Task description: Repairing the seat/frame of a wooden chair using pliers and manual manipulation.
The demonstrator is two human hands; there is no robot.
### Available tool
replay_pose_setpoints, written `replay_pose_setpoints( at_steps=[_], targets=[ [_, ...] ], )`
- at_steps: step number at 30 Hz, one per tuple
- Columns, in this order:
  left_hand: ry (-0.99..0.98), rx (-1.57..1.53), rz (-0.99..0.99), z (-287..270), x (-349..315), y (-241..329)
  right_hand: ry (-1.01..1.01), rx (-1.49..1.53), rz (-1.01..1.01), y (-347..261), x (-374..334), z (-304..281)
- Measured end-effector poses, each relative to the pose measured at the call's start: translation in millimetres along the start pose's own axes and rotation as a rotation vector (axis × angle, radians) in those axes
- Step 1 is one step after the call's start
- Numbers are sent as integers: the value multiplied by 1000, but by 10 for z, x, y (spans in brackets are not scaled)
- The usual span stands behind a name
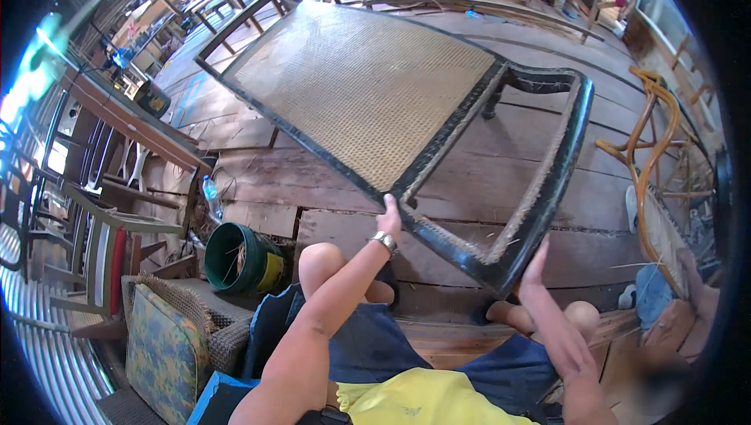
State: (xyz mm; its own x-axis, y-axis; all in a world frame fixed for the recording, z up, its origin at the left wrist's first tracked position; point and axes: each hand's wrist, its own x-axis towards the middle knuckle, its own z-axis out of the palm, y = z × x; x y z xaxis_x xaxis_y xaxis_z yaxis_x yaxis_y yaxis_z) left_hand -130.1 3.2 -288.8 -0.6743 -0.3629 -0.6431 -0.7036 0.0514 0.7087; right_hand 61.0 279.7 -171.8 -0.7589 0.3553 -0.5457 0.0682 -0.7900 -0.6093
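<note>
A black wooden lounge chair frame (567, 167) slants across the middle, tilted up toward me. Its long section carries a woven cane panel (360, 73). The nearer section is an open hole, with pale frayed remnants along its inner edges. My left hand (389, 218), a metal watch on its wrist, grips the side rail at the crossbar, thumb on top and fingers hidden below. At the near right corner, my right hand (534, 268) clasps the outer edge of the frame; its fingertips are hidden underneath.
A green bucket (244, 257) and a plastic bottle (211, 197) stand left of my knees. Chair frames (102, 229) pile up at left, beside a camouflage-patterned cushion (163, 355). At right, another person's hand (698, 288) is by a rattan chair (649, 151). Planks form the floor (266, 167).
</note>
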Motion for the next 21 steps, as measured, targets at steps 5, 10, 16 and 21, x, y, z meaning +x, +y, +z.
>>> replay_pose_setpoints(
  at_steps=[5,10,16,21],
  targets=[
    [160,-153,-17,-502,351,16,-197,194,255,454,-466,223],
    [42,28,43,-1001,258,145,-371,197,252,513,-595,156],
    [172,454,972,-407,-391,482,-30,-197,78,572,-534,52],
    [-727,221,638,49,-1310,593,18,-230,-105,124,-1477,-337]
  ],
)
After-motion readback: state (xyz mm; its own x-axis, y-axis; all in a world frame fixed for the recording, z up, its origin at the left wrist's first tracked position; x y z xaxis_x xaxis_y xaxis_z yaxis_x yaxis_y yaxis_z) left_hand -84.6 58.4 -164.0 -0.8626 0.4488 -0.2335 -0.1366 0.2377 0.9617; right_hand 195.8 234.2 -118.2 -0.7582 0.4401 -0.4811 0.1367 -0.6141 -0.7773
